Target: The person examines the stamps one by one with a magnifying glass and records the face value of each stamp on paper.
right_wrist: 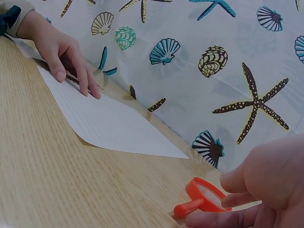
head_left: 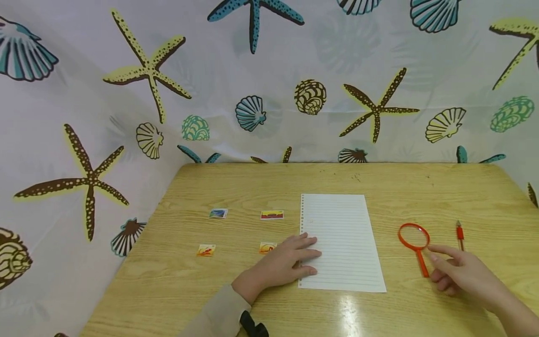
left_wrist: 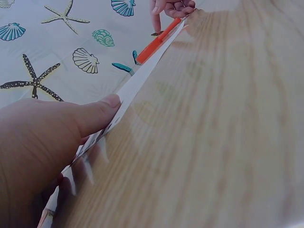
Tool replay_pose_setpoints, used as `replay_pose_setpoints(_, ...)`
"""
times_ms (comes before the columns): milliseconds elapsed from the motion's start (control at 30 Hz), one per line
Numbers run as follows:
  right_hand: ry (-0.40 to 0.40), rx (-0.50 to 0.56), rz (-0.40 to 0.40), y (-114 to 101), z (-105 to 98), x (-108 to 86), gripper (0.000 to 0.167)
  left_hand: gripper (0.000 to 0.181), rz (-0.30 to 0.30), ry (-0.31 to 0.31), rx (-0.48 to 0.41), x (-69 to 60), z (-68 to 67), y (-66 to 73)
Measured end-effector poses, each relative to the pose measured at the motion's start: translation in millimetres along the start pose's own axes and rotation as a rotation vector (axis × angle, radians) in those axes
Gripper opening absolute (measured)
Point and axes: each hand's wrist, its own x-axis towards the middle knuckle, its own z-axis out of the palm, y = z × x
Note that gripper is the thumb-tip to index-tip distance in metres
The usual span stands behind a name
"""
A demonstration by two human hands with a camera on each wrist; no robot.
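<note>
My left hand (head_left: pixel 283 263) rests with its fingers spread on the left edge of a white lined sheet of paper (head_left: pixel 343 243). Its thumb (left_wrist: pixel 102 114) lies along the paper's edge in the left wrist view. To the right of the sheet, a red magnifying glass (head_left: pixel 422 264) lies on the table, lens end away from me. My right hand (head_left: pixel 469 278) hovers just right of its handle, fingers loosely bent and apart, holding nothing. Seen from the right wrist, the fingers (right_wrist: pixel 228 218) are close beside the magnifying glass (right_wrist: pixel 190 207); contact is unclear. Beyond them lies a red pen (head_left: pixel 460 233).
Several small picture cards lie left of the paper: a blue one (head_left: pixel 218 213), a red and yellow one (head_left: pixel 272 215), and orange ones (head_left: pixel 206 250) nearer, one partly behind my left hand. A shell-patterned cloth (head_left: pixel 278 135) hangs behind the wooden table (head_left: pixel 160 299).
</note>
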Motion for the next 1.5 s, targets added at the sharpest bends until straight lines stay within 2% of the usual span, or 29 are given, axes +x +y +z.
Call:
replay_pose_setpoints(167,0.066,-0.027,0.003,0,-4,-3.2,0.067,0.046,0.004,0.002,0.014,-0.1,0.7,1.0)
replay_pose_setpoints(433,0.143,-0.034,-0.054,2,-21,-4.8,0.068,0.046,0.011,-0.005,0.015,-0.1,0.6,2.5)
replay_pose_setpoints(500,0.174,-0.053,-0.074,7,-29,-2.0,0.069,0.047,0.008,-0.008,0.012,-0.1,0.7,2.3)
replay_pose_setpoints(600,0.218,-0.049,-0.103,23,-44,6.6,0.061,0.047,0.005,-0.009,0.017,0.0,1.3,1.7)
replay_pose_setpoints(667,0.242,-0.029,-0.114,35,-53,13.0,0.049,0.047,0.004,-0.011,0.021,-0.1,1.6,1.4)
replay_pose_setpoints(800,0.279,0.014,-0.090,43,-65,21.3,0.058,0.047,0.014,-0.002,0.029,-0.5,0.1,1.6)
replay_pose_setpoints(833,0.287,0.038,-0.079,45,-68,23.1,0.053,0.046,0.018,0.001,0.026,-0.5,-0.8,1.8)
replay_pose_setpoints(900,0.299,0.062,-0.060,41,-70,22.9,0.067,0.046,0.026,0.008,0.025,-0.3,-2.5,2.2)
replay_pose_setpoints(933,0.314,0.073,-0.057,42,-72,23.8,0.068,0.046,0.027,0.009,0.024,-0.2,-3.3,2.4)
replay_pose_setpoints(1000,0.338,0.058,-0.040,37,-73,21.7,0.067,0.046,0.028,0.010,0.023,0.2,-3.8,2.3)
replay_pose_setpoints(1100,0.375,0.009,-0.015,53,-81,33.1,0.076,0.046,0.028,0.010,0.024,0.5,-2.6,1.7)
replay_pose_setpoints(1233,0.337,-0.038,0.020,63,-86,41.6,0.080,0.046,0.033,0.020,0.024,0.4,-0.7,0.8)
replay_pose_setpoints(1367,0.261,-0.056,0.063,33,-75,28.9,0.073,0.046,0.032,0.021,0.026,-0.4,0.9,-0.2)
replay_pose_setpoints(1500,0.240,-0.013,0.135,22,-69,30.6,0.074,0.046,0.020,0.009,0.029,-1.8,3.1,-0.6)
